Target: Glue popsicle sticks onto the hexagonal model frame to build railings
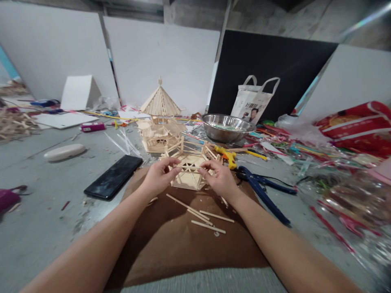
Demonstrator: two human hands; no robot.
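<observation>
Between my two hands runs a thin wooden stick (190,167), level across the front of a model frame built of sticks (187,181). My left hand (160,175) pinches the stick's left end between thumb and fingers. At the other end, my right hand (218,177) grips it the same way. Whether the stick touches the frame I cannot tell. Loose wooden sticks (208,227) lie on the brown mat (171,252) nearer to me. Just behind the frame stands a stick pavilion (160,101) with a pointed roof.
A black phone (113,177) and a white oval case (64,152) lie at left. Right of the frame are a yellow glue gun (226,156) and blue-handled cutters (262,189). Farther back stand a metal bowl (227,128) and a white bag (255,99). Plastic scraps litter the right side.
</observation>
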